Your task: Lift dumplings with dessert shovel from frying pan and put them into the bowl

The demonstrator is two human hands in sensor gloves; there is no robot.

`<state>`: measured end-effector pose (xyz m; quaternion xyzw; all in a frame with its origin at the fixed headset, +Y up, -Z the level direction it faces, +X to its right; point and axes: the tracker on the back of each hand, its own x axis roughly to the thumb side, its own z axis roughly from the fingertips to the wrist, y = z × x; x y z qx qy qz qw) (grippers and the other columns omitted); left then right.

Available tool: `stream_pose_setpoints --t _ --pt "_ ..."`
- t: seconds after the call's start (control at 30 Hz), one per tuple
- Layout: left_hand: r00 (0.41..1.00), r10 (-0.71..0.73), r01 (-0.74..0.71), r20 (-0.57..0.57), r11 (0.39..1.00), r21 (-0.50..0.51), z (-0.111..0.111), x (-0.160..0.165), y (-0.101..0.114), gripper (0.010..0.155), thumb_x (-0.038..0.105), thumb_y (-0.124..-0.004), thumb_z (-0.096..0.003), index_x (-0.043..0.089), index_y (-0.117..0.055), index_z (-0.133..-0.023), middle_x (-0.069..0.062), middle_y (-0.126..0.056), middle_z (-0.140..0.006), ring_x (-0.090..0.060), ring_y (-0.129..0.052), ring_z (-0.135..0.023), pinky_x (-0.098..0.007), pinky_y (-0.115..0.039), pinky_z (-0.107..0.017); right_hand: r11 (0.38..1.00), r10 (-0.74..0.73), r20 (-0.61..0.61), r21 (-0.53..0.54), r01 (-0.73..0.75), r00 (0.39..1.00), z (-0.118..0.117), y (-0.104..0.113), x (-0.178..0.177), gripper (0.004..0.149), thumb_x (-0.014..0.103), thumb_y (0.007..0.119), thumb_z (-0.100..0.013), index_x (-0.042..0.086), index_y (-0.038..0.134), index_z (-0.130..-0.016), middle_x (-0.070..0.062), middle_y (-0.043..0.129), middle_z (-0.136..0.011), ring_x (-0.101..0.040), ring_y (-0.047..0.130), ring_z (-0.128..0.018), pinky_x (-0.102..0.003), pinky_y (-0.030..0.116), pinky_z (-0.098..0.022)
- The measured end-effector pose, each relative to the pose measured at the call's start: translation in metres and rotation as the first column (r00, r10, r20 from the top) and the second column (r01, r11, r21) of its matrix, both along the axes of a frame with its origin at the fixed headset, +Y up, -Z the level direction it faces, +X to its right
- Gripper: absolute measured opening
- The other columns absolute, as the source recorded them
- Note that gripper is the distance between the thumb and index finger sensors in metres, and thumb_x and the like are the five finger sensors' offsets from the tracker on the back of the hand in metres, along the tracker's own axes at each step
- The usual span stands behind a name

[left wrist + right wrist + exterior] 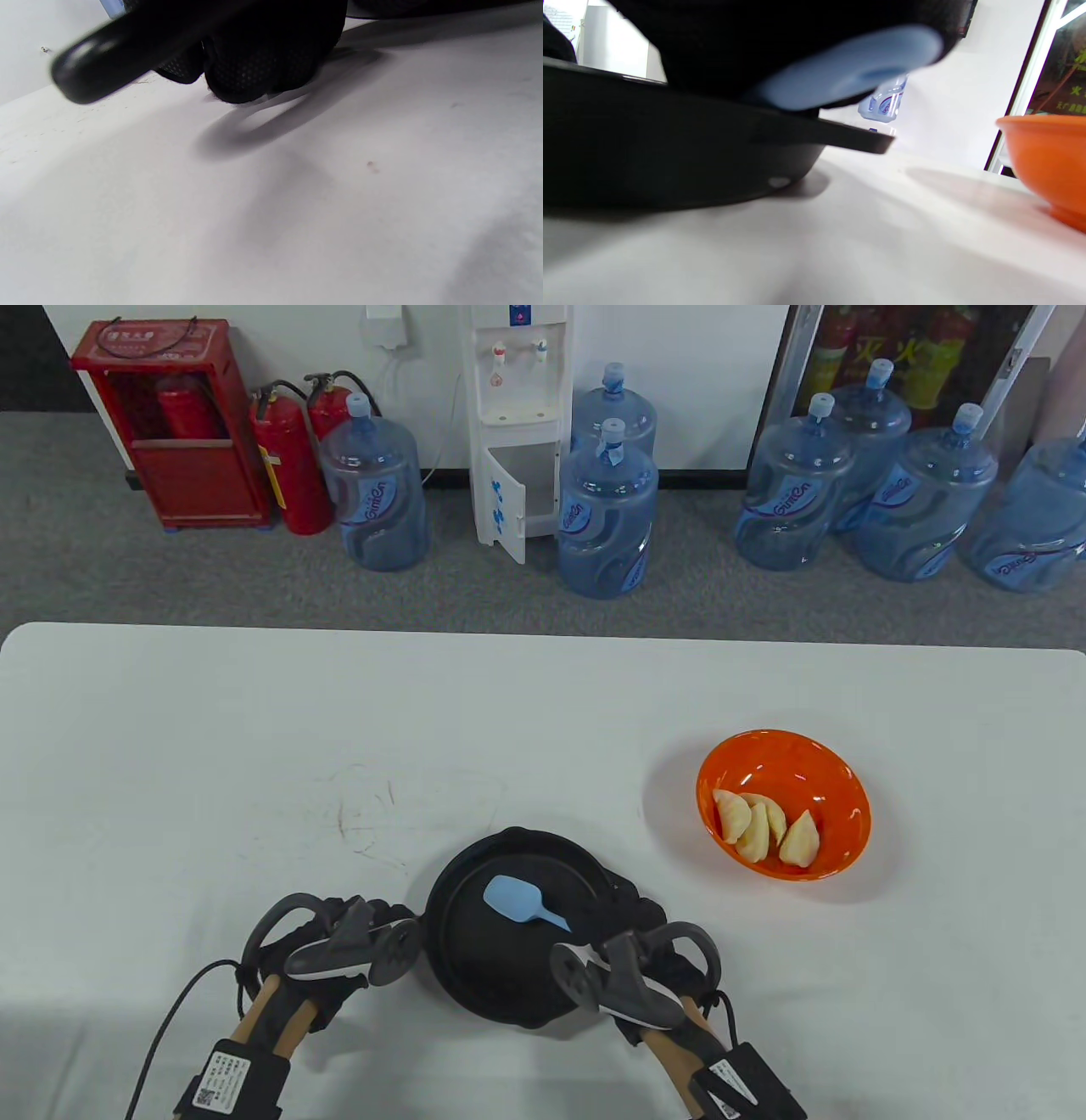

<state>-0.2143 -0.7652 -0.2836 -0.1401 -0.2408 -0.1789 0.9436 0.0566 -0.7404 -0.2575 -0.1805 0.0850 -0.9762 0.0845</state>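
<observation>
The black frying pan [484, 976] sits near the table's front edge, and I see no dumplings on its floor. A light blue dessert shovel [513, 897] lies in it, blade to the far left. Its handle runs under my right hand [632, 920], which grips it at the pan's right rim. In the right wrist view the shovel [848, 72] shows blurred against the glove, above the pan [670, 161]. My left hand [369, 929] is at the pan's left side, its fingers [263, 63] curled round a black rod that looks like the pan handle [106, 55]. The orange bowl [840, 780] to the right holds several dumplings [764, 827].
The white table [254, 746] stretches wide to the left and behind the pan. The bowl [1048, 169] stands a short way right of the pan. Water bottles, a dispenser and fire extinguishers stand on the floor beyond the table's far edge.
</observation>
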Motion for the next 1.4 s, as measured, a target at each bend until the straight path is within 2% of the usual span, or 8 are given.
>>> stream_pose_setpoints --t 0.13,0.33,0.53,0.67,0.83,1.07,1.27,1.4 --pt "1.000 0.001 -0.001 -0.001 1.000 0.000 0.000 0.000 0.000 0.056 0.052 -0.054 -0.0569 0.029 -0.056 -0.108 0.008 -0.081 -0.093 -0.016 -0.096 -0.076 -0.052 -0.074 -0.076 1.000 0.011 0.002 -0.003 -0.011 1.000 0.001 0.000 -0.001 0.041 0.047 0.084 -0.057 0.028 0.087 -0.094 -0.001 0.094 -0.089 -0.022 0.093 -0.062 -0.037 0.084 -0.043" --pt "0.999 -0.034 0.034 -0.036 0.999 -0.011 0.004 -0.004 0.008 0.077 0.059 -0.050 -0.0548 0.019 -0.037 -0.120 -0.007 -0.052 -0.120 -0.033 -0.072 -0.110 -0.060 -0.062 -0.081 0.999 -0.023 0.051 0.037 0.021 0.998 0.005 0.021 0.005 0.070 0.065 0.075 -0.055 0.021 0.075 -0.109 -0.009 0.083 -0.104 -0.025 0.089 -0.070 -0.040 0.082 -0.050" --pt "0.989 0.117 -0.112 -0.091 0.992 0.061 0.008 -0.012 0.041 0.083 0.062 -0.047 -0.0519 0.018 -0.034 -0.121 -0.010 -0.044 -0.124 -0.040 -0.060 -0.117 -0.064 -0.059 -0.082 0.952 -0.304 0.094 0.073 0.298 0.948 0.008 0.072 0.023 0.058 0.055 0.072 -0.061 0.021 0.076 -0.108 -0.010 0.081 -0.106 -0.028 0.087 -0.077 -0.048 0.078 -0.059" --pt "0.937 0.324 -0.238 -0.132 0.867 0.437 0.015 -0.004 0.083 0.064 0.050 -0.056 -0.0604 0.020 -0.051 -0.117 -0.005 -0.063 -0.118 -0.034 -0.077 -0.110 -0.059 -0.063 -0.081 0.901 -0.404 0.107 0.215 0.376 0.909 0.017 0.115 0.040 0.047 0.042 0.070 -0.064 0.022 0.079 -0.105 -0.009 0.082 -0.105 -0.028 0.087 -0.081 -0.050 0.077 -0.064" --pt "0.869 0.448 -0.301 -0.209 0.815 0.496 0.015 0.018 0.130 0.069 0.054 -0.054 -0.0615 0.022 -0.041 -0.121 -0.008 -0.047 -0.126 -0.039 -0.061 -0.119 -0.058 -0.052 -0.084 0.803 -0.566 0.103 0.292 0.519 0.818 0.032 0.145 0.066 0.050 0.043 0.067 -0.065 0.021 0.074 -0.110 -0.011 0.075 -0.112 -0.031 0.082 -0.090 -0.053 0.071 -0.072" --pt "0.762 0.629 -0.390 -0.154 0.635 0.667 0.022 0.029 0.127 0.076 0.060 -0.044 -0.0592 0.024 -0.024 -0.123 -0.016 -0.021 -0.128 -0.052 -0.027 -0.118 -0.065 -0.034 -0.080 0.702 -0.591 0.066 0.532 0.473 0.804 0.047 0.114 0.099 0.067 0.053 0.062 -0.065 0.018 0.050 -0.121 -0.016 0.048 -0.124 -0.036 0.062 -0.107 -0.059 0.058 -0.078" --pt "0.810 0.535 -0.324 -0.238 0.748 0.580 0.013 0.019 0.087 0.078 0.063 -0.034 -0.0564 0.026 -0.008 -0.120 -0.018 -0.005 -0.124 -0.055 -0.010 -0.112 -0.067 -0.025 -0.077 0.814 -0.531 0.223 0.402 0.419 0.817 0.028 0.066 0.115 0.074 0.060 0.049 -0.065 0.023 0.023 -0.124 -0.017 0.015 -0.127 -0.042 0.022 -0.115 -0.071 0.031 -0.076" --pt "0.839 0.474 -0.269 -0.267 0.788 0.553 0.012 0.013 0.073 0.078 0.064 -0.034 -0.0561 0.027 -0.008 -0.120 -0.018 -0.005 -0.124 -0.055 -0.009 -0.111 -0.068 -0.023 -0.076 0.846 -0.492 0.275 0.373 0.380 0.826 0.023 0.052 0.123 0.074 0.061 0.045 -0.064 0.024 0.018 -0.123 -0.016 0.010 -0.126 -0.042 0.016 -0.114 -0.072 0.028 -0.075"
